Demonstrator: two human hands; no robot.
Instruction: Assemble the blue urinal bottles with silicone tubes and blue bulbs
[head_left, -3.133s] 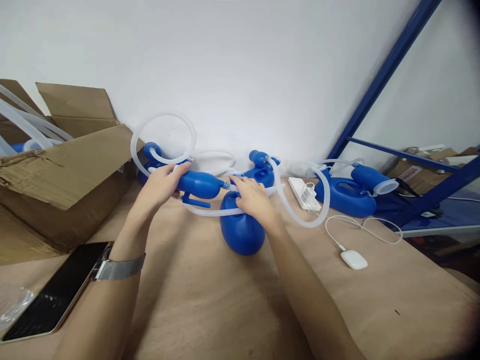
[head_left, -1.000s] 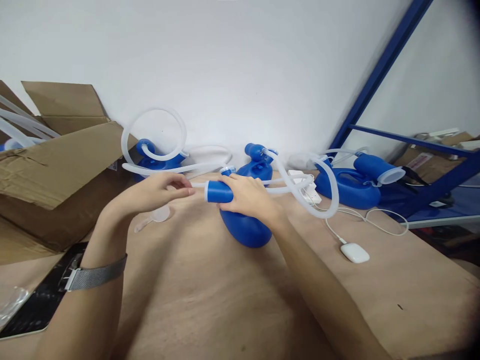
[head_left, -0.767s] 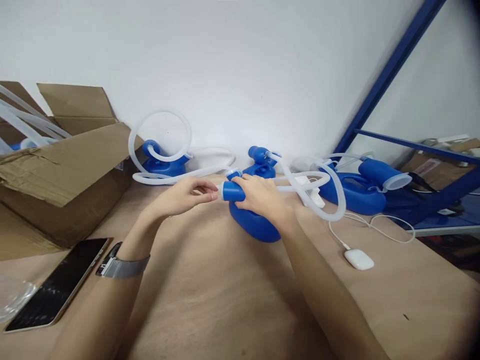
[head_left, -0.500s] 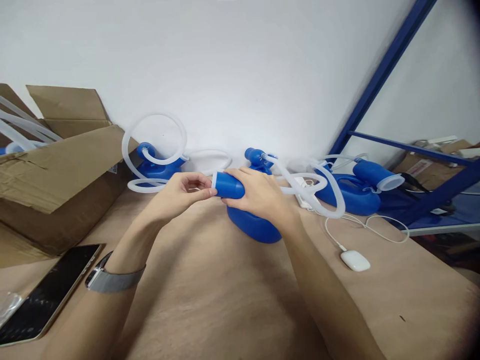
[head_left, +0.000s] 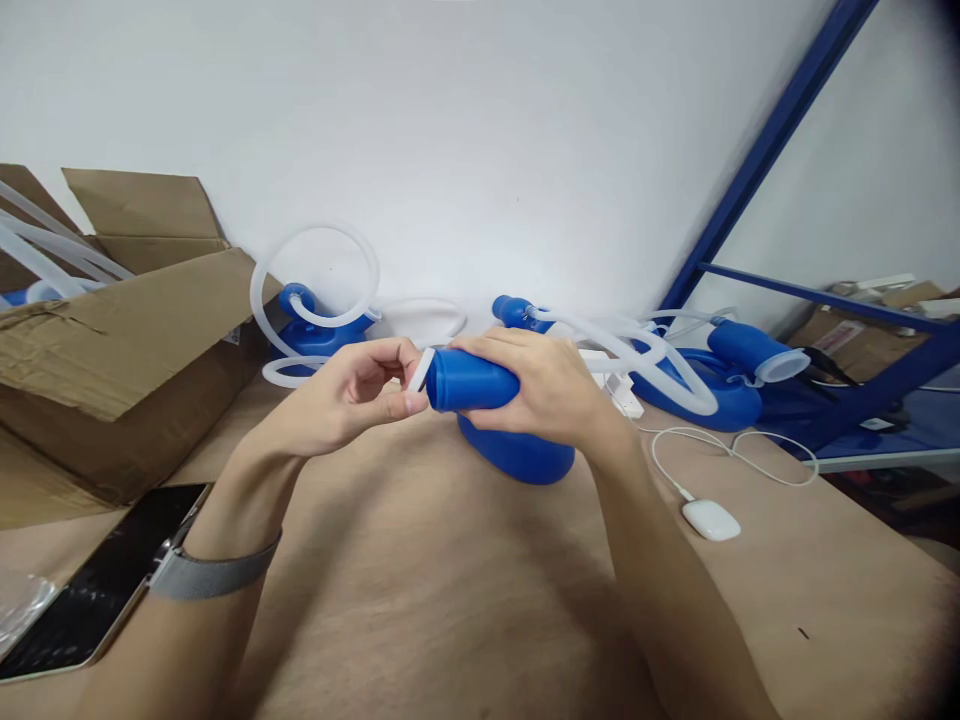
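Observation:
My right hand (head_left: pixel 532 385) is shut around a blue plastic cylinder (head_left: pixel 472 381). At the cylinder's left end sits a thin white ring (head_left: pixel 421 370), pinched between the fingers and thumb of my left hand (head_left: pixel 345 385). Just below the cylinder, a rounded blue plastic jug (head_left: pixel 517 455) lies on the table, partly hidden by my right hand. Clear silicone tubing (head_left: pixel 645 350) loops behind my right hand.
Two more blue jugs with tubing (head_left: pixel 322 335) (head_left: pixel 739 365) stand by the wall, with a blue part (head_left: pixel 517 313) between them. An open cardboard box (head_left: pixel 112 345) is at left. A tablet (head_left: pixel 97 585), white mouse (head_left: pixel 710 520) and blue metal shelf frame (head_left: pixel 769 165) are nearby.
The blue cylinder has passed fully into my right hand and turned, its end now showing a white ring. My left fingers have closed on that ring. The tubing has shifted right.

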